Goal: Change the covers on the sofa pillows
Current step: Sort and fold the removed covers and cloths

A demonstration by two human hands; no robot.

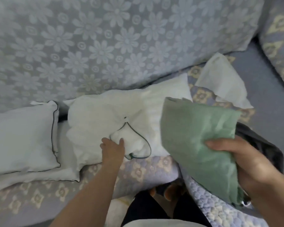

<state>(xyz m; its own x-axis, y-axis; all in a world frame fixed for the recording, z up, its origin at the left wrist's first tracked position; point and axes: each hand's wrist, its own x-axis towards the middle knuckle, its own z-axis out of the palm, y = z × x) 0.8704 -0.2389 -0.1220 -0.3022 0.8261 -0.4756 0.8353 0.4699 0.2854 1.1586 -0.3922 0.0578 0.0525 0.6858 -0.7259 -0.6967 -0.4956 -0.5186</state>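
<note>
The right hand [241, 163] holds a folded green pillow cover [197, 145] up over the sofa seat [39, 199]. The thumb lies on top of the green cloth and the other fingers are curled under it, so the cloth is squeezed between them. Under this hand there is something dark [261, 145], but it is too hidden to tell what it is. The left hand [112, 149] reaches out to a bare white pillow [105, 120] that lies on the seat, in the middle. Its thumb and fingers are spread apart and they touch a crumpled white cover with a dark thin edge [131, 140], which lies on top of that pillow. The fingers look ready to grab, but they are not closed around the cloth. To the left lies another pillow in a white cover with dark piping [21, 138], flat on the seat and just beside the bare one. A loose white cloth [220, 79] sits further back on the right, near the big back cushion with the flower pattern [105, 38]. The seat has a quilted blue throw with pale flower shapes.
</note>
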